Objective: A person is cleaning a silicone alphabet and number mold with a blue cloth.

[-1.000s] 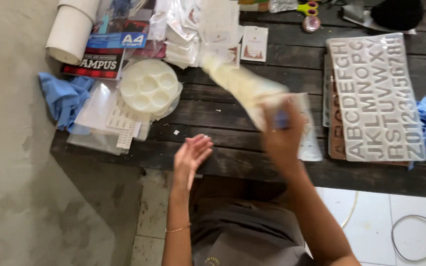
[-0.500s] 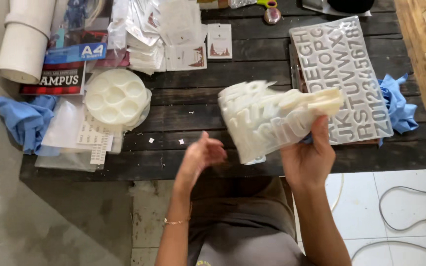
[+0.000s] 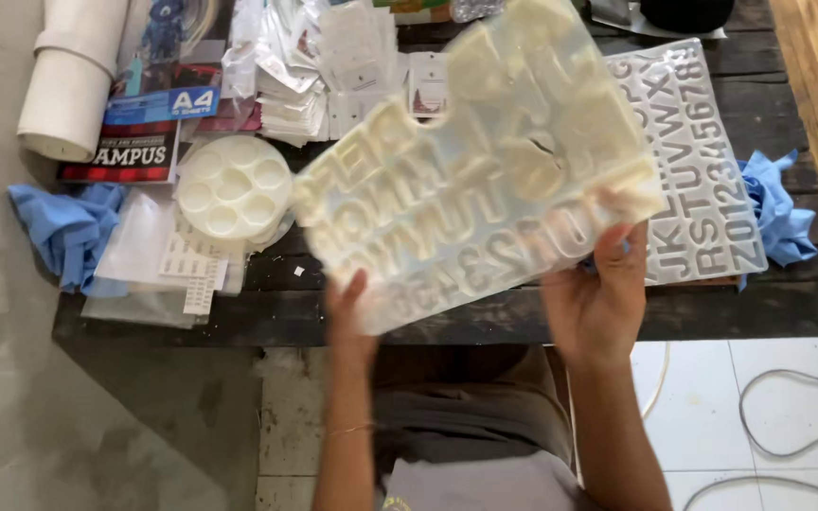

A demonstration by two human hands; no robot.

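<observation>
1. While both hands are raised above the dark wooden desk (image 3: 523, 317), the right hand (image 3: 603, 303) has its grip closed on the lower right edge of a translucent, cream-coloured silicone letter mould (image 3: 475, 161), with the fingers behind the sheet and the thumb up along its edge.
2. The left hand (image 3: 347, 317) has its grip on the mould's lower left edge; only a thumb and part of the palm show below the sheet, and the fingers are hidden behind it.
3. The mould is held up in the air between the two hands, tilted so that its right end sits higher than its left, with raised letter and number shapes showing through it.
4. Just behind the held mould, to the right, a second letter mould (image 3: 702, 161) lies flat on the desk.
5. A crumpled blue cloth (image 3: 778, 213) lies at that mould's right edge.
6. Left of the hands, a round white palette (image 3: 231, 186) with circular wells rests on clear plastic sleeves (image 3: 149, 255).
7. Farther left lies another blue cloth (image 3: 63, 227), and behind it a white roll (image 3: 73, 76) and a stack of paper packs (image 3: 144, 132).
8. White cables (image 3: 788, 426) lie on the tiled floor at lower right.
</observation>
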